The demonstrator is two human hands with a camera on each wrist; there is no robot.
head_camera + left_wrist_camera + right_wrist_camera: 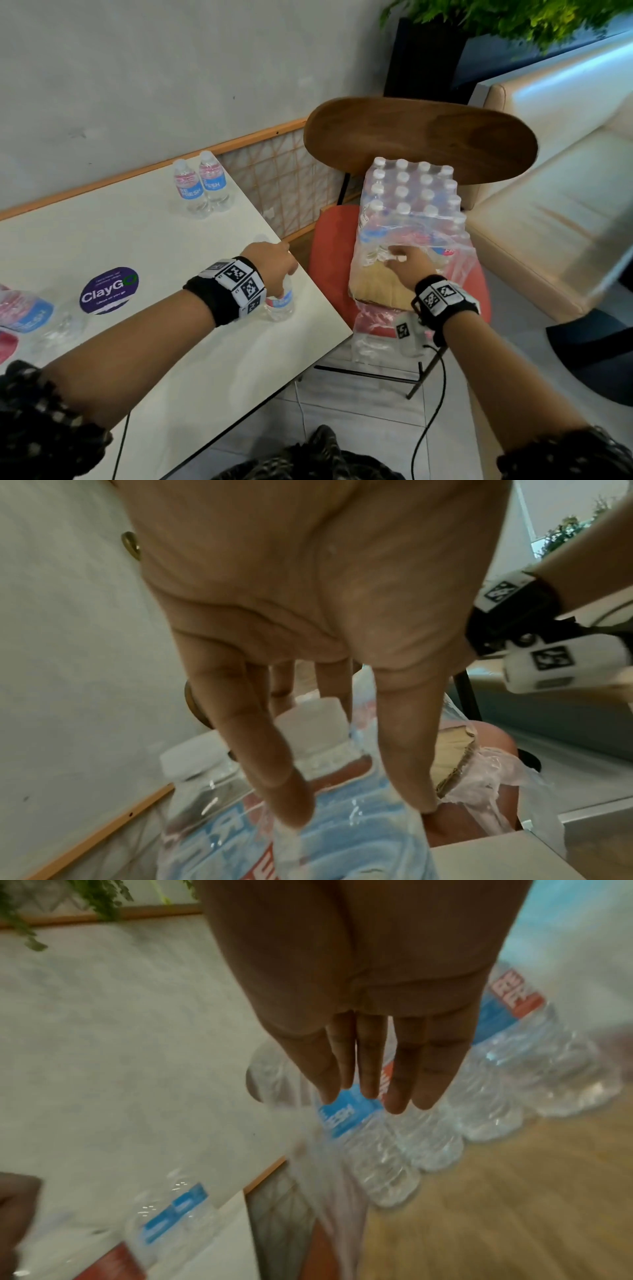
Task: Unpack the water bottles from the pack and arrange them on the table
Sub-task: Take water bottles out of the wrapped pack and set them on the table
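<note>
The shrink-wrapped pack of water bottles [411,205] stands on a red chair seat [330,240], its plastic torn open at the near side over a cardboard tray [376,284]. My right hand [404,262] reaches into that opening with straight fingers [369,1074] and holds nothing. On the white table [171,342], near its right edge, my left hand [274,265] comes down from above over an upright water bottle [282,303]. Its thumb and fingers [274,764] straddle the cap [322,734] and pinch the shoulders. A second bottle [192,758] stands right behind.
Two upright bottles [202,185] stand at the table's far corner, and bottles [30,311] lie at its left edge beside a round purple sticker [109,290]. The chair's wooden back [421,137], a cream sofa [548,222] and a plant [513,20] are to the right.
</note>
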